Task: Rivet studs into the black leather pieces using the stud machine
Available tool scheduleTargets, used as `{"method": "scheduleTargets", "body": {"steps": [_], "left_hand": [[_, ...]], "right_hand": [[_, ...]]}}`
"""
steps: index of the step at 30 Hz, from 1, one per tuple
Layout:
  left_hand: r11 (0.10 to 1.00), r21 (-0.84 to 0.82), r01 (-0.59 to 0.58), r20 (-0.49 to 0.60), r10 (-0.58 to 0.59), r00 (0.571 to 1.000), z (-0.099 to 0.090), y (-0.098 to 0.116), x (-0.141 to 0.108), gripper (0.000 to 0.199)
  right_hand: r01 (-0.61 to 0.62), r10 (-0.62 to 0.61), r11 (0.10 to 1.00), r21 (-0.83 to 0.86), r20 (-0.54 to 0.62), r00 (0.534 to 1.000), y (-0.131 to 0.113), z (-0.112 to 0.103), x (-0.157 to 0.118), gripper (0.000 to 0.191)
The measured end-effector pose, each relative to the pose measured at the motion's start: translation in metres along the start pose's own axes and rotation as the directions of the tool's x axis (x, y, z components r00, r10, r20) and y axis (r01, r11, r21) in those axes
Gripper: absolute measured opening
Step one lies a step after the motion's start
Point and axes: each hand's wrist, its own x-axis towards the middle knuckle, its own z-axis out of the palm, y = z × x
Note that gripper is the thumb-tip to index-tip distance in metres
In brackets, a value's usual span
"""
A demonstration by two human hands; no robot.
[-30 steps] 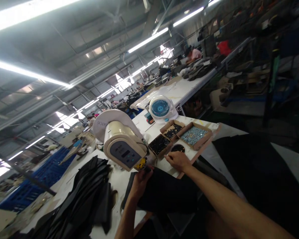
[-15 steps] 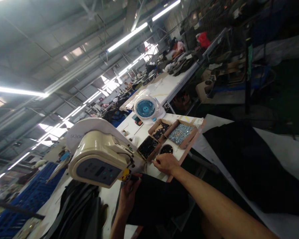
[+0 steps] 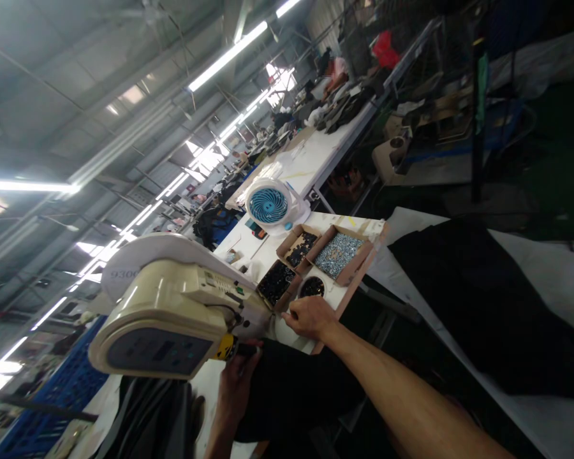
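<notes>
My left hand (image 3: 239, 376) pinches the edge of a piece of black fabric (image 3: 296, 382) beneath the yellow-and-black guard (image 3: 226, 347) of a cream-coloured machine (image 3: 172, 319). The machine carries a dark control panel on its rounded end. My right hand (image 3: 310, 317) is closed with fingertips together, just in front of a round dish (image 3: 312, 287) of small dark and brassy pieces. Whatever lies between those fingertips, if anything, is too small to make out. The fabric hangs below, in front of the table.
Cardboard boxes hold silvery pieces (image 3: 339, 255) and black parts (image 3: 276, 282). Behind them stands a white fan with blue blades (image 3: 268, 205). Dark fabric strips (image 3: 153, 414) are stacked at left, near a blue crate (image 3: 62, 382). More black fabric (image 3: 478, 299) lies at right.
The view has shifted, so the machine and table appear farther left. My right hand stays closed beside the dish, and my left hand keeps its hold on the black fabric.
</notes>
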Motion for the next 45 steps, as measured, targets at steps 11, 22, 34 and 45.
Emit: {"method": "scheduleTargets", "body": {"steps": [11,22,34,45], "left_hand": [[1.000,0.024,-0.007,-0.069,0.009,0.998,0.003,-0.003,-0.001,0.054],[0.998,0.069,0.012,-0.183,0.000,0.983,0.012,-0.018,-0.003,0.049],[0.999,-0.008,-0.041,-0.102,0.039,0.994,0.006,-0.010,-0.002,0.045],[0.984,-0.177,0.003,-0.052,-0.013,0.999,0.009,-0.028,-0.001,0.049]], "right_hand": [[-0.012,0.012,1.000,-0.016,0.053,0.999,0.000,-0.004,-0.001,0.043],[0.007,-0.005,1.000,-0.029,0.077,0.997,0.000,-0.006,-0.001,0.045],[-0.005,0.009,0.998,-0.055,0.074,0.997,-0.001,-0.002,0.000,0.045],[0.002,0.003,0.998,-0.067,0.069,0.998,0.000,0.001,0.002,0.044]]}}
